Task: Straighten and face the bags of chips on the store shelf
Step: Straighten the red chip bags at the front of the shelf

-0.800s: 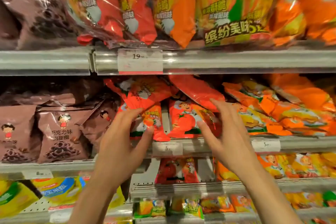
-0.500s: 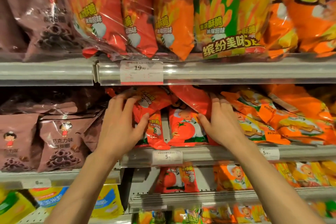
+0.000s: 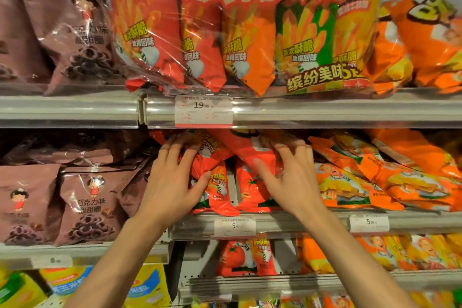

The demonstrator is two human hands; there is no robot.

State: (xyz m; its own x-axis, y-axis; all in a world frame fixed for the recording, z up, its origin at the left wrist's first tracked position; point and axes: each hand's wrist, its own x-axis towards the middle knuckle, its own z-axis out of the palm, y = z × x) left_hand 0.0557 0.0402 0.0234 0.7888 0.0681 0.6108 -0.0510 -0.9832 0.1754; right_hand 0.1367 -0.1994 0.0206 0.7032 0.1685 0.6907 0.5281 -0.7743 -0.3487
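Red tomato-flavour chip bags (image 3: 220, 157) lie jumbled on the middle shelf (image 3: 287, 220), some tilted across each other above two upright ones. My left hand (image 3: 172, 182) presses on the left tilted red bag, fingers spread, thumb on its lower edge. My right hand (image 3: 290, 177) rests on the slanted red bag (image 3: 250, 152) at the centre, fingers reaching over its top into the shelf. Whether either hand has closed a grip is unclear; the fingertips are partly hidden in the shadow under the upper shelf.
Orange chip bags (image 3: 375, 177) lie slumped to the right. Brown chocolate-ring bags (image 3: 85, 202) stand to the left. A large multipack (image 3: 250, 32) fills the top shelf above a price tag (image 3: 203, 110). Lower shelves hold more red, orange and yellow bags.
Both hands have reached up and deeper into the middle shelf, from hovering in front of the red bags to lying on the tilted ones. The view has shifted upward and closer.
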